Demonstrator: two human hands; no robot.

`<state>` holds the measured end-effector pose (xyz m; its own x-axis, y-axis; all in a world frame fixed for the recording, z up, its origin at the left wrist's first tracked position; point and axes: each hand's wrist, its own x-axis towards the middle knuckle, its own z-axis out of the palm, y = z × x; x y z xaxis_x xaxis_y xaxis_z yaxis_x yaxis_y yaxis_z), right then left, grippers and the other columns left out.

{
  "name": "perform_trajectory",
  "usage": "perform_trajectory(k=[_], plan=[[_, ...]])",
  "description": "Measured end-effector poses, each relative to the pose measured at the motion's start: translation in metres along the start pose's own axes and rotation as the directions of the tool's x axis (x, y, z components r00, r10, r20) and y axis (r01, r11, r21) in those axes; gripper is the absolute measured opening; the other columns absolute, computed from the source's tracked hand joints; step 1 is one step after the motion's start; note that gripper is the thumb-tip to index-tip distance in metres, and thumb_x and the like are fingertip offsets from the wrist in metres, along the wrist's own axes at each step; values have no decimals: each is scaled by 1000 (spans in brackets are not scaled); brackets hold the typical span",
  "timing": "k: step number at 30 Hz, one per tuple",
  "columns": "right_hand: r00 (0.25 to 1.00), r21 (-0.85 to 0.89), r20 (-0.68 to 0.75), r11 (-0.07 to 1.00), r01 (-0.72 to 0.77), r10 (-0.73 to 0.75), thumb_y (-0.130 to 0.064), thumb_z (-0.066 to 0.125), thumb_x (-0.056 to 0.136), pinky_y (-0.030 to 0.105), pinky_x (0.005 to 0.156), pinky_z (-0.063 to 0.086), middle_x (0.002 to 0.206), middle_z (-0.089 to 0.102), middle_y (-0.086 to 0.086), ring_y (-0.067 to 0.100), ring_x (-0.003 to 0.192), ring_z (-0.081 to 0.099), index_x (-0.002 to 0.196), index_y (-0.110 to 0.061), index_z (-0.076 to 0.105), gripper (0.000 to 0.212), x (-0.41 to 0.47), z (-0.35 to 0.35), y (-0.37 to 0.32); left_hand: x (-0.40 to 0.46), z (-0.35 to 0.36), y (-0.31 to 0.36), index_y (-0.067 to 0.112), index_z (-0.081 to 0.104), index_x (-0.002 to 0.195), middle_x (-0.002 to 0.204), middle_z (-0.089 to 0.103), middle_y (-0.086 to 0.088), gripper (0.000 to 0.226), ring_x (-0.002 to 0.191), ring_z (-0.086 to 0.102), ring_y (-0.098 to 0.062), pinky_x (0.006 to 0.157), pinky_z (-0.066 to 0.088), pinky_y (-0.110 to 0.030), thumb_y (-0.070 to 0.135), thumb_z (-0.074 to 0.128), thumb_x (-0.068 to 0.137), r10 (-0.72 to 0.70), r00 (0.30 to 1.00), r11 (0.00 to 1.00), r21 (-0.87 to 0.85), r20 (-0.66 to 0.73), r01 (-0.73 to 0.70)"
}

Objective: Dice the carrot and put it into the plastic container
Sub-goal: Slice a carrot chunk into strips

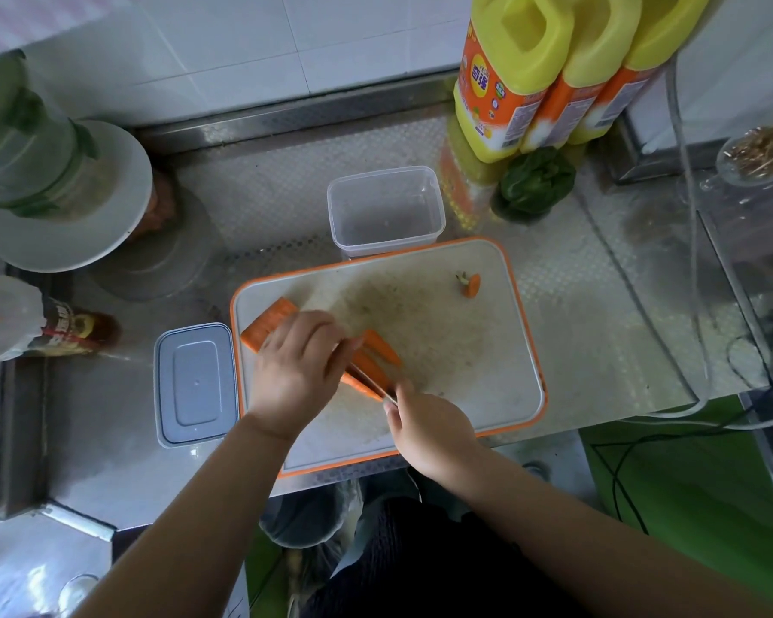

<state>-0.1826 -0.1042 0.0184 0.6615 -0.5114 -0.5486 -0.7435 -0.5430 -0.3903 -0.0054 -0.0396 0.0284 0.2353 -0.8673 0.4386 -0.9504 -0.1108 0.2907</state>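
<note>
Carrot [269, 322]: middle covered by the left hand [295, 372] — only the ends are seen.
Knife [371, 381]: handle enclosed by the right hand [434, 432] beside the carrot — blade blurred.

bare board [456, 350] right of hands; bottles [550, 82] crowd container [387, 211]
</note>
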Motion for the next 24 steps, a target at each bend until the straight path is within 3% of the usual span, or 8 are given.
perform_trajectory(k=[2, 7, 15, 24], plan=[[1000, 9, 6, 1000, -4, 4, -35, 31, 103, 29, 50, 35, 62, 42, -6, 18, 57, 49, 109, -13, 47, 28, 2, -2, 2, -29, 6, 3, 6, 61, 88, 87, 63, -13, 14, 80, 59, -29, 72, 50, -35, 16, 70, 90, -75, 989, 996, -56, -131, 68], [1000, 62, 1, 998, 2, -2, -34, 37, 101, 29, 58, 38, 72, 50, -3, 21, 64, 51, 106, -15, 52, 26, 4, -3, 1, -80, 37, 3, 4, 62, 97, 96, 61, -14, 8, 87, 57, -31, 77, 51, -39, 8, 66, 90, -144, 990, 980, -142, -11, 141], [1000, -2, -13, 1000, -20, 20, -31, 39, 101, 27, 58, 36, 64, 44, -6, 19, 63, 49, 95, -15, 58, 26, 3, 3, -4, -85, 55, -8, 3, 65, 100, 102, 59, -12, 16, 95, 56, -31, 84, 50, -38, -2, 65, 85, -140, 989, 978, -149, 44, 145], [998, 16, 12, 998, -63, 63, -27, 40, 101, 26, 50, 29, 58, 38, -7, 20, 62, 49, 78, -19, 44, 24, 6, 3, -4, -88, 57, -7, 2, 66, 97, 102, 59, -12, 17, 95, 57, -30, 82, 51, -38, -2, 71, 82, -156, 987, 972, -172, 33, 159]])
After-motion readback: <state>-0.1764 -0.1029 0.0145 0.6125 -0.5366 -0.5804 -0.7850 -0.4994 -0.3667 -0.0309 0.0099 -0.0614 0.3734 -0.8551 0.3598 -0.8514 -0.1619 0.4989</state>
